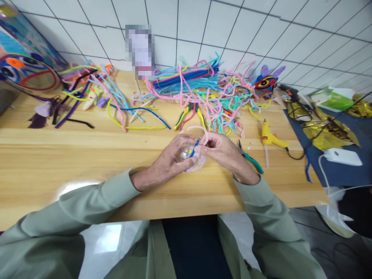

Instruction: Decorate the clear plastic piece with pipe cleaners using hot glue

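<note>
Both my hands meet over the middle of the wooden table (72,155). My left hand (168,159) is closed around a small clear plastic ball (195,161) with something shiny inside. My right hand (223,153) pinches a pink pipe cleaner (200,130) that arcs up over the ball; a short blue pipe cleaner (196,147) lies against the ball between the fingers. Both sleeves are pale green.
A big heap of coloured pipe cleaners (203,93) fills the back of the table. Green-handled pliers (251,159) and a yellow glue gun (269,137) lie right of my hands. Yellow-handled pliers (186,114), a bird-like mask (266,83), gold foil (328,133) and a white box (343,155) lie around.
</note>
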`<state>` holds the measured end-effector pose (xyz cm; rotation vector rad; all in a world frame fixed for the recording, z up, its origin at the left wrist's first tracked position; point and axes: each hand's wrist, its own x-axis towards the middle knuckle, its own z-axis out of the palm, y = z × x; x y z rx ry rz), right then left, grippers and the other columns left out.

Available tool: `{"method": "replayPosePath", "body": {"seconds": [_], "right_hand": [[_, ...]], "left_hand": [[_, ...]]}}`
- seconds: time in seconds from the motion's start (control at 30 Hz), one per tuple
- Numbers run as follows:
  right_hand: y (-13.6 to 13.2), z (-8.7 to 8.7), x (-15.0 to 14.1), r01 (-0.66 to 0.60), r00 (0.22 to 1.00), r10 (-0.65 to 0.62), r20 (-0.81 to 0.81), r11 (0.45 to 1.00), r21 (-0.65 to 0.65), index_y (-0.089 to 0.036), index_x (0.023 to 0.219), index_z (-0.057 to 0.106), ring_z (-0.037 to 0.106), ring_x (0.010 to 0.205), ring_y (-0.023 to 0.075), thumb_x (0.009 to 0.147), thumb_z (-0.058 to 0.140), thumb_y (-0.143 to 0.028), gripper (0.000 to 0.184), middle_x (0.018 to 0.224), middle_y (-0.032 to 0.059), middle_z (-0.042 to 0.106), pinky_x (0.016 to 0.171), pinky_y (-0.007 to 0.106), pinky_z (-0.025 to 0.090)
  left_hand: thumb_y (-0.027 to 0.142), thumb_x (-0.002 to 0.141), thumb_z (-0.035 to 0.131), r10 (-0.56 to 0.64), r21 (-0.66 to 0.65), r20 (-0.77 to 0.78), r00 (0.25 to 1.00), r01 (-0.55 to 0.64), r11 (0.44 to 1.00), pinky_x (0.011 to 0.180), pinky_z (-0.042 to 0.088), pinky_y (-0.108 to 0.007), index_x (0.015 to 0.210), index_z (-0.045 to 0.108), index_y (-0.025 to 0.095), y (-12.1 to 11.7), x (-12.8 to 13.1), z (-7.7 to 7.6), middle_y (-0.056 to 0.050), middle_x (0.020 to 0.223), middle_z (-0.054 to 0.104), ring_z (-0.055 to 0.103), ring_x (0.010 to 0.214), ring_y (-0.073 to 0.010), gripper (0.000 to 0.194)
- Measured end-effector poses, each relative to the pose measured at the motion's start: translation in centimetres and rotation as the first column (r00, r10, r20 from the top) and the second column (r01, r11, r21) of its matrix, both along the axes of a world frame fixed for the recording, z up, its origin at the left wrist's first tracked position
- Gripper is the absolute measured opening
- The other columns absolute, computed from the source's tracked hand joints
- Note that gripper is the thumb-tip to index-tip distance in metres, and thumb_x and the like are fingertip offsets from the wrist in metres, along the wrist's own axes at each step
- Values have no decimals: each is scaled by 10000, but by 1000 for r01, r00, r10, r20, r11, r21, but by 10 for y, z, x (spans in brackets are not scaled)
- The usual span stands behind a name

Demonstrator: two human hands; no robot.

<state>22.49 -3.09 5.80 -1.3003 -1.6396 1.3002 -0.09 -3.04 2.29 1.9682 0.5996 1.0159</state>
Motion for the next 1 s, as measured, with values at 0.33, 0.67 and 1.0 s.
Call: {"method": "replayPosePath", "body": {"seconds": [0.33,0.67,1.0], "right_hand": [[2,-3,2,10,1000,-10,12,1000,18,-230,767,577,463,673,142,874,788,-637,471,715,-33,525,603,298,345],[-1,0,-1,11,1000,-12,26,999,35,-225,767,595,488,687,150,854,812,-668,501,734,-19,573,610,297,367],[-7,1,-9,82,992,-87,86,994,68,-231,732,566,456,641,142,866,785,-668,507,671,-35,516,584,305,319]], "left_hand": [[301,1066,655,-20,28,5,1000,20,999,1226,507,-517,1437,533,289,0,-1,-4,-123,1467,603,586,1435,-274,391],[428,1112,573,-57,-94,22,998,58,994,1245,494,-523,1409,567,294,-1,-4,4,-125,1462,602,575,1430,-270,326],[418,1077,644,3,-120,33,999,1,993,1149,536,-439,1315,583,256,0,0,0,-111,1363,629,641,1301,-235,294]]}}
